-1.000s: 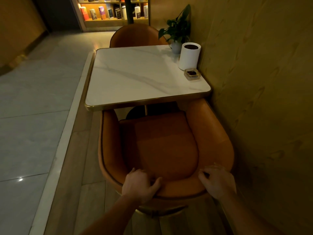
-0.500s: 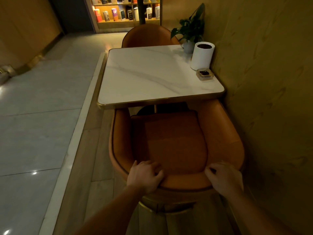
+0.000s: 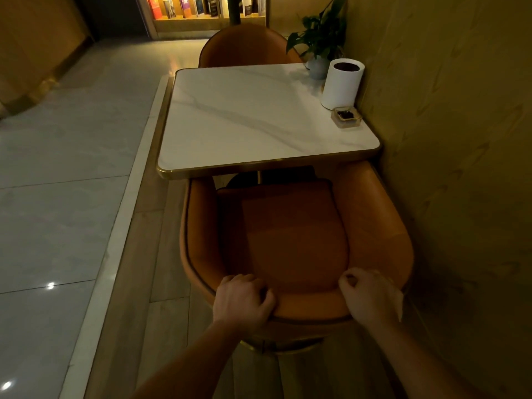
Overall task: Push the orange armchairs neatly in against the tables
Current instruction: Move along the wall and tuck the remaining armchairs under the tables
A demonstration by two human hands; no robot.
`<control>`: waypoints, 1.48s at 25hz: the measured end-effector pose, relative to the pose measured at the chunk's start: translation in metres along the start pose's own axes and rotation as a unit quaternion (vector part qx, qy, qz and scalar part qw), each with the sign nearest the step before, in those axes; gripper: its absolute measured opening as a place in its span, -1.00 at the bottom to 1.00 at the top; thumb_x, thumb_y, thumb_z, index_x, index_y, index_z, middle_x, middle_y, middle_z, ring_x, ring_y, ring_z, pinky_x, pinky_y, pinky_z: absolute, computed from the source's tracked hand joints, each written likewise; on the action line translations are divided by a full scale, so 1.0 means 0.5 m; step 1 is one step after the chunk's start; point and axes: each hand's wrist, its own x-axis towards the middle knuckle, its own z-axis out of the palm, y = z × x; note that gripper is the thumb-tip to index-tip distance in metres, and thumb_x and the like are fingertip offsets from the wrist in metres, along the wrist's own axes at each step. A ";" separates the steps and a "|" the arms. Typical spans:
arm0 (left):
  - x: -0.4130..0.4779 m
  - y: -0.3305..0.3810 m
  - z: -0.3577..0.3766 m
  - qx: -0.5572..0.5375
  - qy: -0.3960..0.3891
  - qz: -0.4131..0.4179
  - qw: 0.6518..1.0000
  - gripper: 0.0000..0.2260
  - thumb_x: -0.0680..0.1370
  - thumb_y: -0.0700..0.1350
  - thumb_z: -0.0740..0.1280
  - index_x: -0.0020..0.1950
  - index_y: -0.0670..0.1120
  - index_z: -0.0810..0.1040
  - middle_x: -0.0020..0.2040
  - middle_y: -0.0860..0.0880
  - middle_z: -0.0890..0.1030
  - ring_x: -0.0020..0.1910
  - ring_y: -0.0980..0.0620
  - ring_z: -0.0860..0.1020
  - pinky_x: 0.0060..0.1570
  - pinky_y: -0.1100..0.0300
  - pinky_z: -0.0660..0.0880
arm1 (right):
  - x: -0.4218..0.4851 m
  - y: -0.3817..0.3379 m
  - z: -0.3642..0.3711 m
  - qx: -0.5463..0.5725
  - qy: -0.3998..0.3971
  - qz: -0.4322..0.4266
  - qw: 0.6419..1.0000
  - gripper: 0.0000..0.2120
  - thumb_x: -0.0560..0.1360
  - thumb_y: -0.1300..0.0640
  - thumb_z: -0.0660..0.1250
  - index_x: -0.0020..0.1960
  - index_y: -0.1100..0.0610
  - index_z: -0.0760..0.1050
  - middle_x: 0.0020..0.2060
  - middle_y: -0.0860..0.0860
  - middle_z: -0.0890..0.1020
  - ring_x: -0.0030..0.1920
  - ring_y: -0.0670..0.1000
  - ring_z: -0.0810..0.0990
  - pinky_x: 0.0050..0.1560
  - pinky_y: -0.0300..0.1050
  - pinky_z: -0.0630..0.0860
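Orange upholstery, smooth and leather-like, covers the armchair we hold. We judge it padded enough to give under the fingers, yet backed by a stiff shell that will carry a push straight through. Our left hand and right hand both curl over the top edge of the backrest, set apart, fingers hooked to the inner side, each gripping the rim. Ahead of the grip the seat runs to the table, the tips of the chair's arms meeting its gold edge. Just outside our right hand stands the wall, very near the chair's side, and below the grip a gold base ring shows. The chair looks bulky and probably fairly heavy, so this high, wide rim is the sensible hold, though the smooth skin may slip under our palms. We would press evenly with both hands, lest the shell turn toward the wall. Beyond the table, far from our grip, a second armchair sits tucked in.
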 end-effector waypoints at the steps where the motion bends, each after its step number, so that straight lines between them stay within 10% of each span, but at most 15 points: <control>1: 0.005 0.002 -0.004 0.000 0.001 0.001 1.000 -0.52 0.56 0.27 -0.04 -0.18 0.06 0.57 -0.29 0.12 0.46 -0.29 0.13 0.40 -0.03 0.12 0.32 | 0.004 -0.002 0.000 -0.003 0.003 0.001 1.000 -0.65 0.53 -0.26 0.10 0.15 -0.22 0.56 0.03 -0.08 0.62 0.01 0.01 0.52 -0.17 -0.09 0.31; 11: 0.025 0.001 -0.004 0.001 -0.043 -0.015 0.999 -0.51 0.53 0.29 -0.09 -0.09 0.10 0.56 -0.19 0.12 0.51 -0.09 0.08 0.50 0.35 -0.01 0.23 | 0.015 -0.007 -0.001 0.000 0.012 -0.001 1.000 -0.69 0.51 -0.24 0.11 0.03 -0.23 0.59 -0.25 -0.15 0.42 -0.17 -0.08 0.34 -0.21 -0.09 0.28; 37: 0.036 0.026 -0.004 -0.006 -0.108 -0.032 0.994 -0.43 0.49 0.32 -0.21 0.01 0.15 0.54 0.01 0.07 0.60 0.13 0.03 0.52 0.45 -0.21 0.13 | 0.032 0.012 -0.008 0.016 -0.005 -0.011 1.000 -0.66 0.49 -0.33 0.11 0.08 -0.26 0.57 -0.03 -0.08 0.60 -0.07 -0.02 0.48 -0.18 -0.07 0.30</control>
